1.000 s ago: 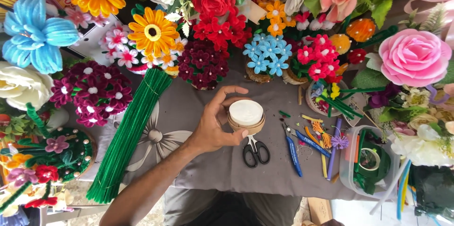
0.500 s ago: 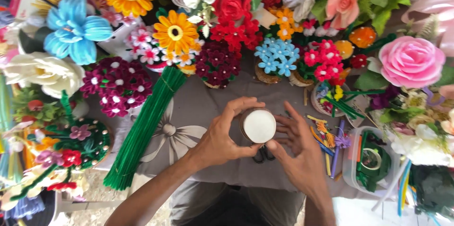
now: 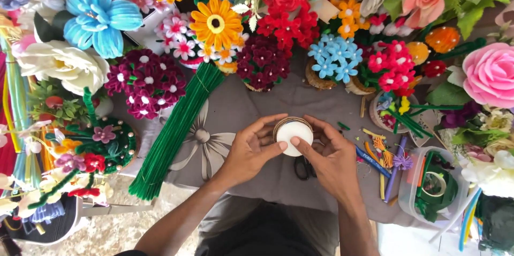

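Both hands, the left hand point(image 3: 249, 151) and the right hand point(image 3: 331, 159), curl their fingers around a small round pot with a white top point(image 3: 293, 134), holding it above the grey cloth-covered surface point(image 3: 300, 100), just over black scissors point(image 3: 304, 168).
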